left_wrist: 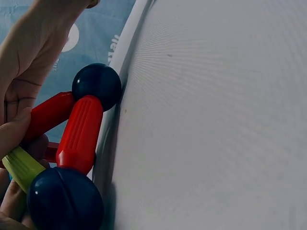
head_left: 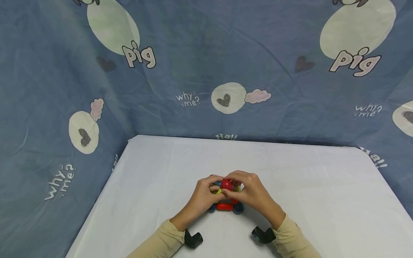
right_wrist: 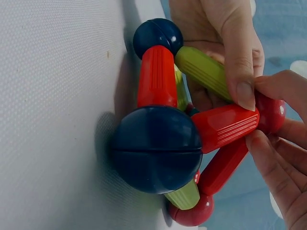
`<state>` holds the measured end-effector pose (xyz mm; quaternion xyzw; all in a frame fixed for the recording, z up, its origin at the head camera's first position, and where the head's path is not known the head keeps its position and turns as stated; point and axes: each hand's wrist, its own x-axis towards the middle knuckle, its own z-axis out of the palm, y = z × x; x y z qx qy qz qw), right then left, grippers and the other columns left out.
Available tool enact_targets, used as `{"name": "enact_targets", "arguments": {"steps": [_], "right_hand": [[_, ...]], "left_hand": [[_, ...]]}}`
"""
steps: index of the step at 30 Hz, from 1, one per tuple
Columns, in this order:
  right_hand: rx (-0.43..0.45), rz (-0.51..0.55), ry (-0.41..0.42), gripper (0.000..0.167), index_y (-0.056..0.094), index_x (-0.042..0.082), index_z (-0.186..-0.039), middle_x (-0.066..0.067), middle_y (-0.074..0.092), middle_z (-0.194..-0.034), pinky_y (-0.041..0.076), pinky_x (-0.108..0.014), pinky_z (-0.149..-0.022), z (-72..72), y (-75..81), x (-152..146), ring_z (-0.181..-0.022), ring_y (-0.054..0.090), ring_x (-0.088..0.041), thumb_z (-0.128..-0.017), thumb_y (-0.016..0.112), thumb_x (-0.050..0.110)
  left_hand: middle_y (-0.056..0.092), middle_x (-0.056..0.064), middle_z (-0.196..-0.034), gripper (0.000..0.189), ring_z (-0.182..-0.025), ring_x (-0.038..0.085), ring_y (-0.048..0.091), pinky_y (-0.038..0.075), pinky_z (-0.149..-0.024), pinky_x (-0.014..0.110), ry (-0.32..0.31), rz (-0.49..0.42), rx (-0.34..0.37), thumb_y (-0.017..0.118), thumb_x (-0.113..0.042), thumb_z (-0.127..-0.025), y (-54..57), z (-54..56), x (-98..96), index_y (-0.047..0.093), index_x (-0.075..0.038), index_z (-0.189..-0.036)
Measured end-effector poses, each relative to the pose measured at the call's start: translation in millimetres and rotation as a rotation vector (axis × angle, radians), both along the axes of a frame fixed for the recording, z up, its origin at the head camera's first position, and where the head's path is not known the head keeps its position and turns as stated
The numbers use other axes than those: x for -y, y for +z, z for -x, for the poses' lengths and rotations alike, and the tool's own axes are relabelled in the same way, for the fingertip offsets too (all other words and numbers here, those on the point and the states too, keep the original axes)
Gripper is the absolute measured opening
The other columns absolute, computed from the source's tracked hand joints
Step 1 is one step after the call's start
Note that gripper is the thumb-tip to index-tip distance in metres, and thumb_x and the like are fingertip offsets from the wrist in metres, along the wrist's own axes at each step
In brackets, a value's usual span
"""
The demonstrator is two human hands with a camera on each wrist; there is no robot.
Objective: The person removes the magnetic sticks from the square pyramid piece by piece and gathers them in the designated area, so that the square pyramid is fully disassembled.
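A build of chunky rods and balls stands on the table, under both hands. Its top red ball (head_left: 226,185) is pinched between the thumb and fingers of my right hand (head_left: 251,189). My left hand (head_left: 204,196) grips a yellow-green rod (right_wrist: 204,72), its thumb lying along the rod near that ball. At the near side, a red rod (head_left: 224,206) joins two dark blue balls (head_left: 238,208). Another red rod (right_wrist: 228,127) slopes up to the top ball, and a lower red ball (right_wrist: 193,211) shows in the right wrist view. The hands hide part of the frame.
A white cloth covers the table (head_left: 155,172). Behind and to the left hangs a blue printed curtain (head_left: 193,64). Black wrist mounts (head_left: 193,239) stick out beside the beige sleeves (head_left: 161,240).
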<state>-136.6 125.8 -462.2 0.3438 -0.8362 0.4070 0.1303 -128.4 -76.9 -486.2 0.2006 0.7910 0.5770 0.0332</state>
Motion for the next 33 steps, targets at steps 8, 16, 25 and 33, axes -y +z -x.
{"name": "enact_targets", "arguments": {"steps": [8, 16, 25, 33], "right_hand": [[0.015, 0.025, 0.008, 0.025, 0.077, 0.013, -0.104, 0.002, 0.077, -0.099, 0.058, -0.023, -0.065, 1.1, -3.8, -1, -0.072, 0.066, -0.005, -0.082, 0.088, 0.018], [0.058, 0.056, 0.02, 0.026, 0.077, 0.012, -0.107, 0.001, 0.078, -0.102, 0.059, -0.025, -0.066, 1.5, -5.4, -2, -0.074, 0.066, -0.001, -0.084, 0.087, 0.018], [0.072, 0.206, 0.019, 0.029, 0.076, 0.006, -0.11, -0.006, 0.078, -0.097, 0.062, -0.032, -0.068, 5.6, 1.3, -9, -0.071, 0.068, -0.006, -0.083, 0.086, 0.005], [0.102, 0.241, 0.001, 0.035, 0.076, 0.003, -0.114, -0.012, 0.078, -0.108, 0.062, -0.033, -0.068, 9.6, 5.5, -20, -0.091, 0.072, -0.014, -0.081, 0.087, 0.005]], "left_hand": [[0.069, 0.016, -0.12, 0.044, -0.099, 0.025, 0.076, 0.058, -0.089, 0.028, -0.005, -0.021, 0.004, 0.084, -0.004, -0.085, 0.3, -1.5, -0.4, 0.069, 0.002, -0.126], [0.07, 0.015, -0.12, 0.044, -0.098, 0.025, 0.075, 0.059, -0.09, 0.029, 0.002, -0.022, 0.014, 0.084, -0.005, -0.084, 0.8, -1.8, -0.1, 0.07, 0.001, -0.126], [0.069, 0.014, -0.117, 0.044, -0.102, 0.026, 0.077, 0.06, -0.084, 0.025, -0.015, -0.07, 0.085, 0.086, -0.011, -0.084, -0.3, -1.7, -0.3, 0.072, -0.005, -0.125], [0.067, 0.012, -0.122, 0.047, -0.104, 0.026, 0.077, 0.06, -0.08, 0.022, -0.003, -0.059, 0.153, 0.086, -0.013, -0.084, 2.4, -1.7, -1.2, 0.071, -0.006, -0.127]]}}
